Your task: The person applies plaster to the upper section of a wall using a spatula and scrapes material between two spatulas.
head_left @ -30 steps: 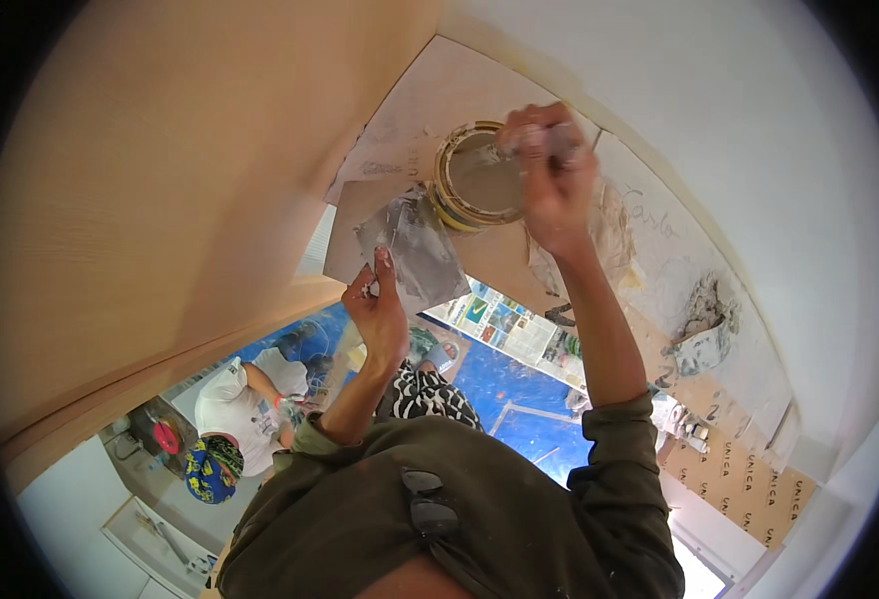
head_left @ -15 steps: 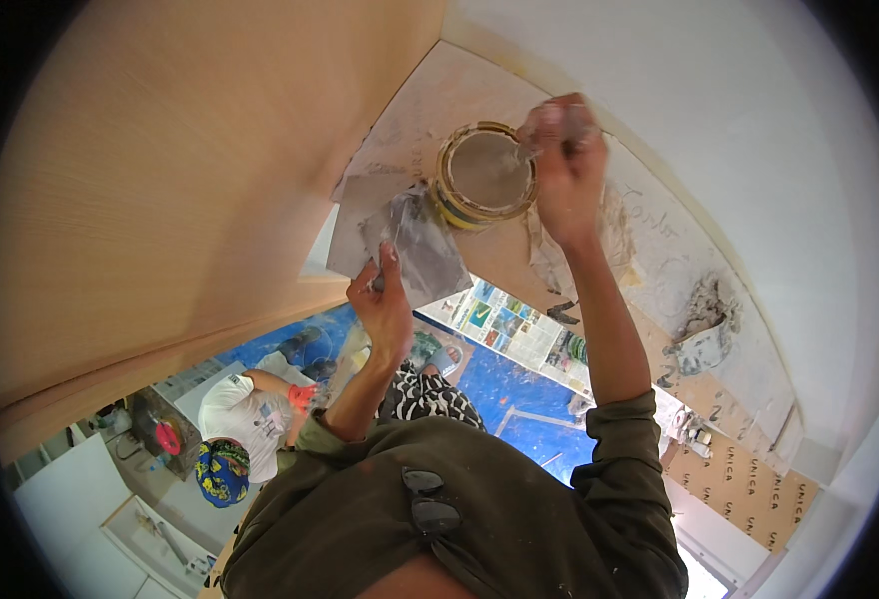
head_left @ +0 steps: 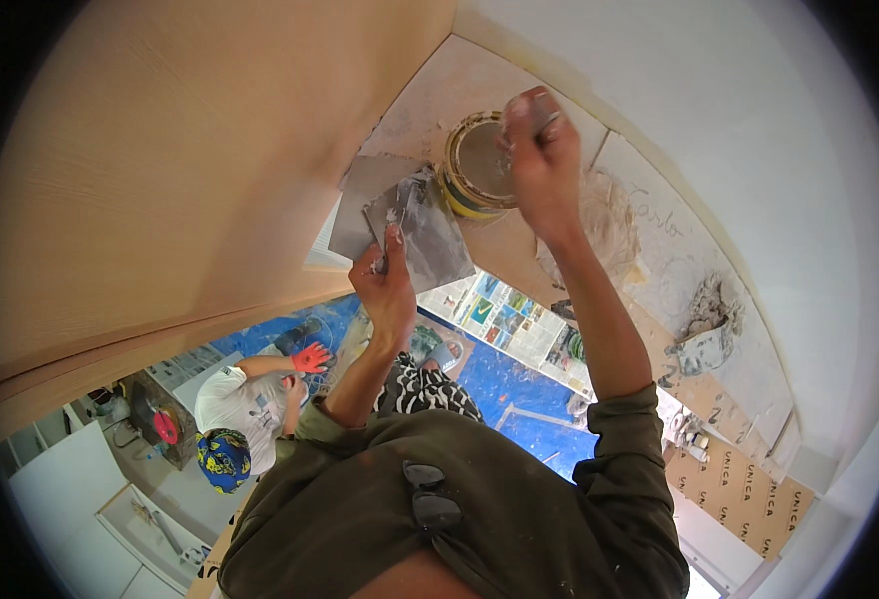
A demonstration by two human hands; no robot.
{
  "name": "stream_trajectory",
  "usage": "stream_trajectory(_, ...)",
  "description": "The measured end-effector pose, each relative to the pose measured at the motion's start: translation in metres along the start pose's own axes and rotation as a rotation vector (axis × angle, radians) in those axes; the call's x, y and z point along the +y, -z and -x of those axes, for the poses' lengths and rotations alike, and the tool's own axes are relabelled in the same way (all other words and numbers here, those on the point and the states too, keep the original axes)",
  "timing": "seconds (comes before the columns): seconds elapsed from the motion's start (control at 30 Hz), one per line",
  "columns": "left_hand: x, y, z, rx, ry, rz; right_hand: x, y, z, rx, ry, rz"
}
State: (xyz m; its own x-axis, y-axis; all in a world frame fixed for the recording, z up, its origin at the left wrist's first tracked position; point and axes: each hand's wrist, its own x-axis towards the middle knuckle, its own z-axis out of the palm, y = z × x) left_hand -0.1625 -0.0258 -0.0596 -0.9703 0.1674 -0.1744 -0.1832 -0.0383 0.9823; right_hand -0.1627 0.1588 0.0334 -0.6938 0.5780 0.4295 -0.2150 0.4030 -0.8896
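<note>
My left hand [head_left: 388, 290] is closed around a grey, flat plastering blade [head_left: 432, 240] smeared with pale putty, its thumb lying on top. A second grey plate [head_left: 355, 225] overlaps it on the left; whether the hand holds that too is unclear. Right beside the blade stands a round can [head_left: 471, 207] with a putty-crusted rim and grey putty [head_left: 484, 160] inside. My right hand [head_left: 547, 165] is closed above the can's right rim, slightly blurred. A greyish tool shows at its fingers, too hidden to name.
The can stands on a putty-stained board [head_left: 415, 125] along the white wall [head_left: 699, 110]. A wooden panel [head_left: 210, 150] rises at left. A putty-caked bag [head_left: 709, 344] lies at right. Below are newspaper [head_left: 509, 319], blue floor sheeting [head_left: 489, 379] and a co-worker in a white shirt [head_left: 240, 404].
My right hand has shifted slightly left over the can. The left hand and blade have barely moved. Below, the co-worker's red-gloved hand is now raised and spread.
</note>
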Motion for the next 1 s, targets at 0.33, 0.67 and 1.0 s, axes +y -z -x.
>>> stream_trajectory(0.33, 0.005, -0.003, -0.001, 0.0, 0.017, 0.069, 0.001, 0.003, 0.001, 0.121, -0.108, -0.187)
stream_trajectory(0.67, 0.004, -0.004, -0.002, 0.014, -0.013, 0.036, 0.002, 0.008, 0.002, 0.226, -0.094, -0.165)
stream_trajectory(1.0, -0.006, -0.006, -0.004, 0.061, 0.017, 0.092, 0.004, 0.014, 0.0, 0.028, -0.044, -0.102)
